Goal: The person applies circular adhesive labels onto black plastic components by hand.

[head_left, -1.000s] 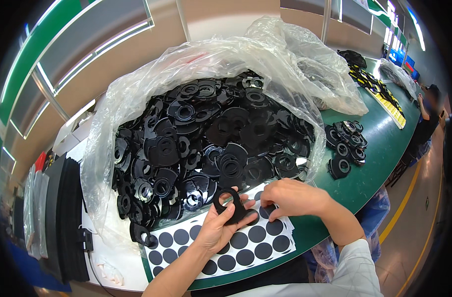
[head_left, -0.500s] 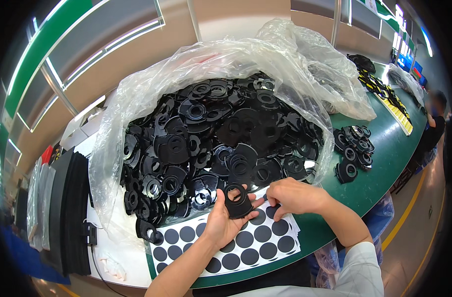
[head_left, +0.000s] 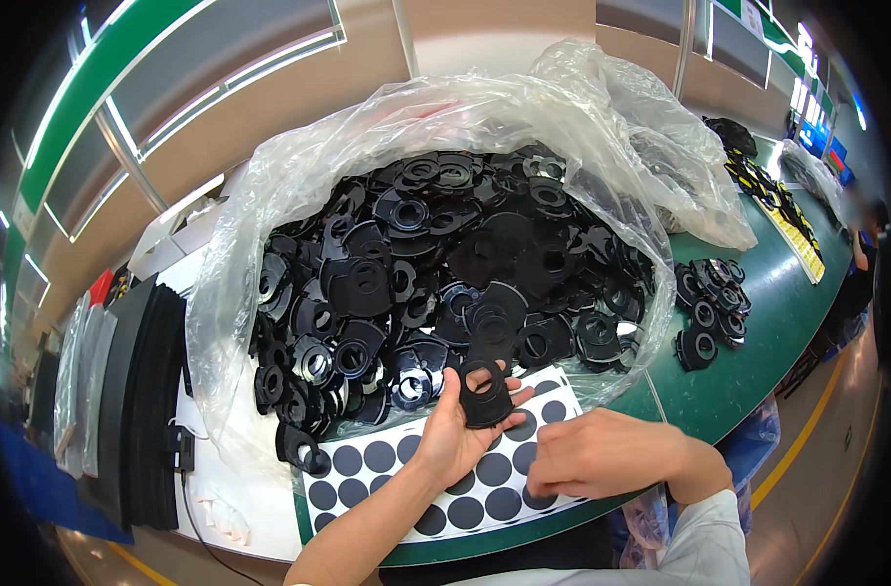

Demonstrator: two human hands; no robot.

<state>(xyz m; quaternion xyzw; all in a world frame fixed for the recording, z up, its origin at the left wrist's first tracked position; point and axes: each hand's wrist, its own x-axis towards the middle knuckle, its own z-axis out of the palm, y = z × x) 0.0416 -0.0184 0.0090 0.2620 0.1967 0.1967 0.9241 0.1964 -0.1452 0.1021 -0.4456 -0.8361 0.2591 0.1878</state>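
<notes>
My left hand [head_left: 449, 439] holds a black plastic part [head_left: 485, 408], flat with a round hole, propped on the fingers with the thumb at its left edge. Below it lies a white sheet [head_left: 365, 474] covered with rows of round black stickers. Over the sheet's right end is my right hand [head_left: 601, 454], its fingers curled and pinched together, slightly blurred. The fingertips are close to the stickers; whether a sticker is between them cannot be made out. Just beyond the hands, a large heap of similar black parts [head_left: 362, 293] fills an opened clear plastic bag [head_left: 226, 322].
A smaller pile of black parts [head_left: 701, 347] sits on the green table [head_left: 660, 415] at the right. Farther off are yellow-and-black strips [head_left: 782, 210]. At the left stand upright black sheets [head_left: 152, 410] and a small black box [head_left: 181, 447] with a cable.
My right hand has moved down and slightly right, towards the near edge of the sticker sheet. My left hand keeps hold of the black part. The whole view has shifted slightly.
</notes>
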